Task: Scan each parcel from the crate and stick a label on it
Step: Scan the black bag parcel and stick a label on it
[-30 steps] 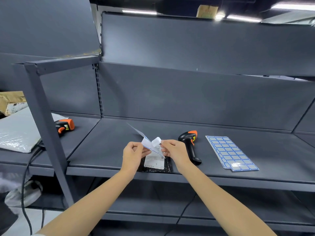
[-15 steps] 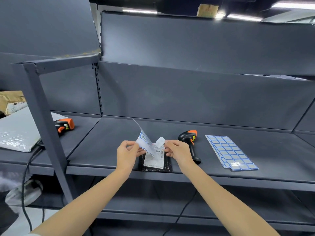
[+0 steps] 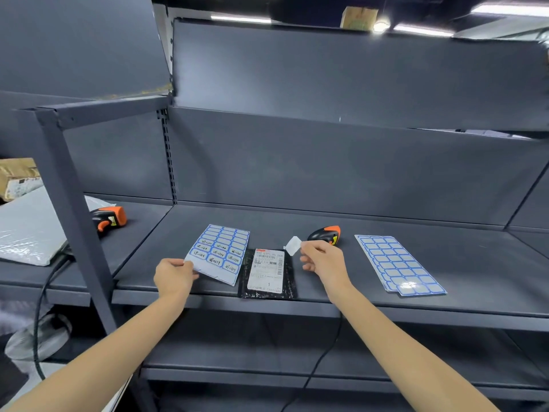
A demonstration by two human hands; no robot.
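Our right hand (image 3: 322, 258) pinches a peeled label (image 3: 293, 245) at the parcel's (image 3: 268, 275) one o'clock; our left hand (image 3: 173, 278) grips the sheet (image 3: 219, 252) at nine.

The scanner (image 3: 325, 234) behind the right hand (image 3: 322, 260) shows only its orange-and-black head; the hand covers its handle. A second scanner (image 3: 109, 217) at centre left is cut in two by the grey upright post (image 3: 71, 209), its grip hidden. The print on the parcel (image 3: 269, 273) is too small to read, apart from what looks like a "1" near its lower edge. The handwriting on the sheet (image 3: 221, 252) under the left hand (image 3: 173, 278) is likewise illegible. The grey mailer (image 3: 28, 230) and the brown carton (image 3: 17, 176) run off the left edge of the frame. Glare washes out the lower cells of the blank label sheets (image 3: 399, 264) at right.
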